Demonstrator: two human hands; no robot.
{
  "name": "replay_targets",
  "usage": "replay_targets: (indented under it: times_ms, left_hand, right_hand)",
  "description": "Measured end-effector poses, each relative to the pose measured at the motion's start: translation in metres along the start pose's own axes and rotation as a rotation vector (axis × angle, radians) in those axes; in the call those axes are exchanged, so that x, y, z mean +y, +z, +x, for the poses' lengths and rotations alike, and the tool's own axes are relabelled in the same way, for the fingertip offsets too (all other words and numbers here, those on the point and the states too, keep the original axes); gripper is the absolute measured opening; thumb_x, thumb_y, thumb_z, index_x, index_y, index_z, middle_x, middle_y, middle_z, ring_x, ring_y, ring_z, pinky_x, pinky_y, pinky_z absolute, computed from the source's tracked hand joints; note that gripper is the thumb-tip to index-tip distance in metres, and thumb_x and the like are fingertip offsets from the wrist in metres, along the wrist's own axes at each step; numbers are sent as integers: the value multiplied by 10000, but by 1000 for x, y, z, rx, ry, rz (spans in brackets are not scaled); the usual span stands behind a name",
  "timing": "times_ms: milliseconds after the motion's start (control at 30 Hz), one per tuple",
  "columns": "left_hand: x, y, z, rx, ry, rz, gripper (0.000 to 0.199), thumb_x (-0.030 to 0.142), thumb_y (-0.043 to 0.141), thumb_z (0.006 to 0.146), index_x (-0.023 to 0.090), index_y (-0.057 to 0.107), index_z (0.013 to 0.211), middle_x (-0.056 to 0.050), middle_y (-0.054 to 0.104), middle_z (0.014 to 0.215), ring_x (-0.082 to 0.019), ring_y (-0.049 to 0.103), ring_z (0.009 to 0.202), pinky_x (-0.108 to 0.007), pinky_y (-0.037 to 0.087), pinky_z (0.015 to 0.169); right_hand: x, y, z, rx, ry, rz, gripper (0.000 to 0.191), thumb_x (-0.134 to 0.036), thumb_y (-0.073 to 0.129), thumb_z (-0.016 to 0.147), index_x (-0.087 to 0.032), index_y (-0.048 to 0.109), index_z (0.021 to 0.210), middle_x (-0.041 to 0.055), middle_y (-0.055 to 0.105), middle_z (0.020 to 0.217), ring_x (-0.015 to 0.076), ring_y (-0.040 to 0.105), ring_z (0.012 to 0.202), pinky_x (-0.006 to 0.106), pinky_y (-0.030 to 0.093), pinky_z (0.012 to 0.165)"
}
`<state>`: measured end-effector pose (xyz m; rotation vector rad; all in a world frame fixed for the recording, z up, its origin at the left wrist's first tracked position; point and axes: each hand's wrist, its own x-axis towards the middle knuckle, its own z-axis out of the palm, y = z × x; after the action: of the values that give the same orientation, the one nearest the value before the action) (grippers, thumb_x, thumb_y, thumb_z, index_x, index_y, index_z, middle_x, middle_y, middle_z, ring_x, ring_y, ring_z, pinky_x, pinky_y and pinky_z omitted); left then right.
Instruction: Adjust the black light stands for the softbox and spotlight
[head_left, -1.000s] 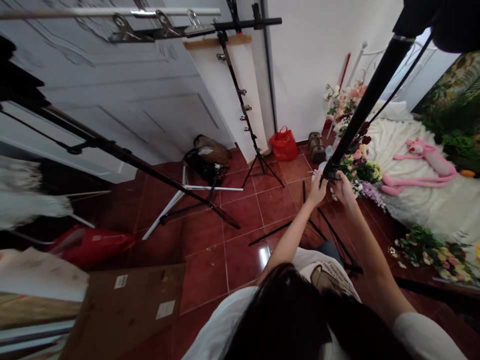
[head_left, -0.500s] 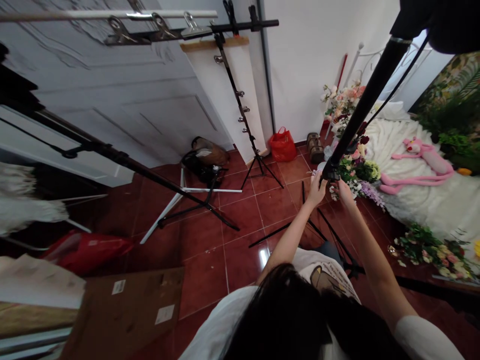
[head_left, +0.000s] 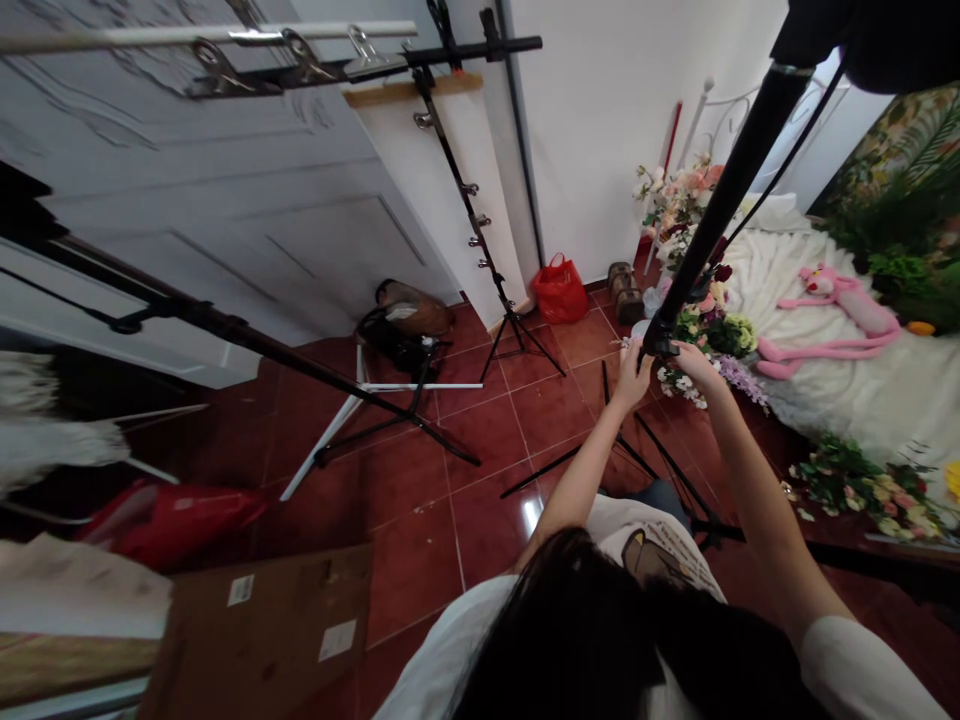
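Observation:
A black light stand [head_left: 714, 212] leans up toward the top right, with a dark fixture [head_left: 896, 45] at its upper end. My left hand [head_left: 634, 374] is closed around the pole just below its black locking collar [head_left: 660, 345]. On the other side, the fingers of my right hand [head_left: 697, 366] pinch the collar's knob, which they largely hide. Below my hands the stand's legs [head_left: 628, 452] spread over the red tiles.
Another black stand [head_left: 300, 358] slants across the left, near a clip-hung stand [head_left: 469, 205]. Red bag [head_left: 561, 290], flowers [head_left: 724, 335] and cardboard box [head_left: 292, 620] sit around the floor. A pink plush toy [head_left: 855, 310] lies on white fabric at right.
My right hand has shifted slightly up and turned at the collar, its wrist now higher. My left hand keeps its hold on the pole. The view has shifted a little to the right.

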<state>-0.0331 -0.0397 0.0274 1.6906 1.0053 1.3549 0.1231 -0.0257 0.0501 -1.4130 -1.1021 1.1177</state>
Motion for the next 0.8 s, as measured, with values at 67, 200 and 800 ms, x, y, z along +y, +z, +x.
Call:
replay_targets:
  times_ms: [67, 200, 800]
  left_hand:
    - [0, 0, 0, 4, 4, 0, 630, 721, 229, 952, 238, 619, 1054, -115, 669, 1048, -263, 570, 1158, -467, 413, 1071]
    - [-3, 2, 0, 3, 19, -5, 642, 711, 214, 958, 222, 617, 1062, -118, 673, 1067, -258, 578, 1144, -473, 415, 1079]
    - [-7, 3, 0, 8, -81, -131, 651, 711, 292, 950, 210, 659, 1144, -112, 678, 1126, -239, 588, 1080, -418, 468, 1026]
  right_hand:
    - [-6, 3, -6, -16, 75, 47, 196, -360, 759, 653, -235, 621, 713, -24, 643, 688, 148, 580, 664, 279, 506, 660]
    - [-21, 4, -23, -13, -64, 93, 242, -329, 766, 624, -229, 551, 672, -7, 644, 775, 174, 616, 793, 293, 529, 748]
    - [-89, 94, -33, 256, -425, -44, 367, -561, 609, 874, -233, 589, 1038, 82, 664, 946, 241, 667, 1001, 361, 576, 830]
